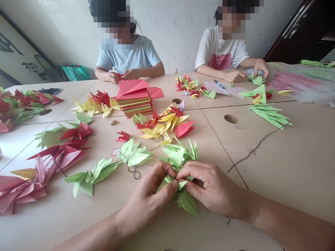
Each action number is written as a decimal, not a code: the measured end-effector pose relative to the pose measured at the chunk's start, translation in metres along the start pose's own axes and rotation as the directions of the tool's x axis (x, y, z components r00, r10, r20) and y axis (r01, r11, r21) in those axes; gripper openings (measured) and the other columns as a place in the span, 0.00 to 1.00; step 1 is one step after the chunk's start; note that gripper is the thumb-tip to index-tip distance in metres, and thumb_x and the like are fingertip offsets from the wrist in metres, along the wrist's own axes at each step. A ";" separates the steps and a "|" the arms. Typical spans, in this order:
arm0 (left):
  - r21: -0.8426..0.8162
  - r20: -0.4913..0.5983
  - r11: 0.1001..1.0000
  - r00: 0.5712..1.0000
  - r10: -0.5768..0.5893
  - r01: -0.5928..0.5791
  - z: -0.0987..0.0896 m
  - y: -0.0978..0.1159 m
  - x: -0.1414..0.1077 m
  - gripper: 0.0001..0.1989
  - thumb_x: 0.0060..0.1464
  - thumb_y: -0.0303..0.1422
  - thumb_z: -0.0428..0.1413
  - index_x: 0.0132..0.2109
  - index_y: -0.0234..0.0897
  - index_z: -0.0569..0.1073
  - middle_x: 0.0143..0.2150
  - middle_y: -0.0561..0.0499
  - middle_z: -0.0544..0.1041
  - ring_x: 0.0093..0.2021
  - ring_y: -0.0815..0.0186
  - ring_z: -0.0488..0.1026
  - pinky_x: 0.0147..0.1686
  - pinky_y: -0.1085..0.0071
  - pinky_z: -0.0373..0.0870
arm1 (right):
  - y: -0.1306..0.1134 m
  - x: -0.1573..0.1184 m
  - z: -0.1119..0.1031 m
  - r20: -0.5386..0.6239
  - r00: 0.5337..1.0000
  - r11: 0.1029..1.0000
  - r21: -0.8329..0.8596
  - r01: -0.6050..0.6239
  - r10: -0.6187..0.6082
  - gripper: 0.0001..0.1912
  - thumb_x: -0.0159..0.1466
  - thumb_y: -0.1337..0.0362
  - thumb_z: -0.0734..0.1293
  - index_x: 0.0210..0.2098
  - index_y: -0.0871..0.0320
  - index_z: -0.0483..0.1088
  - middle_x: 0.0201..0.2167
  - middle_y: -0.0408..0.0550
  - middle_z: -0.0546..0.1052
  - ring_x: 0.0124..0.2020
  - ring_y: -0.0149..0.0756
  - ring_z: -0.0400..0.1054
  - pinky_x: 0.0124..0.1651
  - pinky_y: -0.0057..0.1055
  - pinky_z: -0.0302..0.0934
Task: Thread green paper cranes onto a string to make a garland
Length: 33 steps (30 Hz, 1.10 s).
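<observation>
Both my hands meet above the near part of the table, around a cluster of green folded paper cranes (187, 203). My left hand (151, 193) pinches a green fold between thumb and forefinger. From the other side my right hand (216, 190) grips the same small paper, its fingertips nearly touching the left ones. More green cranes (178, 155) stick out just beyond my fingers. A bit of dark string shows in the cluster, mostly hidden by paper. To the left lie strung green cranes (90, 176) and another green bunch (134, 153).
Red and yellow cranes (167, 123) lie ahead, near a stack of coloured paper (134, 104). Red and pink cranes (39, 177) spread at left. Black string (252, 151) trails from folded green strips (270, 115) at right. Across the table, two people (128, 55) (222, 52) handle paper.
</observation>
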<state>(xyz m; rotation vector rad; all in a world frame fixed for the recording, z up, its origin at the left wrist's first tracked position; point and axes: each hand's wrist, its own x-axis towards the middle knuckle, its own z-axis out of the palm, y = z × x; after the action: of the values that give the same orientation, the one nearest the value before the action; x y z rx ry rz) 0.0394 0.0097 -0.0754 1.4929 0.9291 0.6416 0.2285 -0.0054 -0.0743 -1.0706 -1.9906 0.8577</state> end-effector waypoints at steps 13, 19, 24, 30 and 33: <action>0.010 -0.002 1.000 1.000 -0.010 0.010 0.001 0.002 0.001 0.04 0.59 0.34 0.51 0.37 0.39 0.65 0.33 0.54 0.66 0.33 0.67 0.61 0.34 0.73 0.62 | 0.000 0.000 0.001 -0.007 1.000 1.000 -0.016 -0.010 0.010 0.07 0.64 0.71 0.62 0.33 0.58 0.71 0.28 0.44 0.75 0.29 0.30 0.69 0.32 0.25 0.63; 0.031 -0.008 1.000 1.000 -0.002 0.002 0.001 0.000 0.002 0.04 0.59 0.34 0.50 0.37 0.39 0.65 0.32 0.55 0.66 0.34 0.67 0.61 0.35 0.72 0.61 | 0.001 0.000 0.002 -0.011 1.000 1.000 -0.013 -0.013 0.013 0.06 0.64 0.71 0.63 0.33 0.58 0.71 0.29 0.44 0.75 0.29 0.29 0.69 0.32 0.25 0.62; 0.041 -0.011 0.999 1.000 -0.007 0.007 0.002 0.000 0.001 0.04 0.59 0.34 0.50 0.37 0.39 0.65 0.31 0.55 0.65 0.33 0.67 0.61 0.34 0.72 0.61 | 0.001 -0.001 0.002 -0.015 1.000 1.000 -0.016 -0.004 0.004 0.07 0.64 0.71 0.63 0.32 0.59 0.71 0.28 0.43 0.74 0.29 0.29 0.68 0.32 0.24 0.61; 0.010 -0.029 1.000 0.999 -0.017 0.017 0.002 0.001 0.001 0.04 0.59 0.34 0.51 0.36 0.39 0.64 0.31 0.54 0.66 0.32 0.67 0.61 0.33 0.72 0.62 | 0.001 0.000 0.002 -0.015 1.000 1.000 -0.008 -0.009 0.008 0.06 0.64 0.71 0.63 0.33 0.58 0.71 0.29 0.44 0.75 0.30 0.29 0.69 0.33 0.24 0.62; 0.007 -0.022 1.000 1.000 -0.015 0.015 0.002 0.000 0.001 0.04 0.59 0.34 0.51 0.37 0.39 0.65 0.32 0.54 0.66 0.32 0.67 0.61 0.32 0.73 0.62 | 0.000 0.000 0.002 -0.010 1.000 1.000 -0.008 -0.013 0.013 0.06 0.64 0.71 0.63 0.33 0.58 0.71 0.29 0.43 0.75 0.30 0.29 0.69 0.33 0.24 0.62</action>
<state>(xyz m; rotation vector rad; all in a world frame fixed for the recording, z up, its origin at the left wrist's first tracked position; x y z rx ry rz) 0.0416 0.0090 -0.0762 1.4864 0.9598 0.6458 0.2272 -0.0060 -0.0752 -1.0916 -1.9822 0.8503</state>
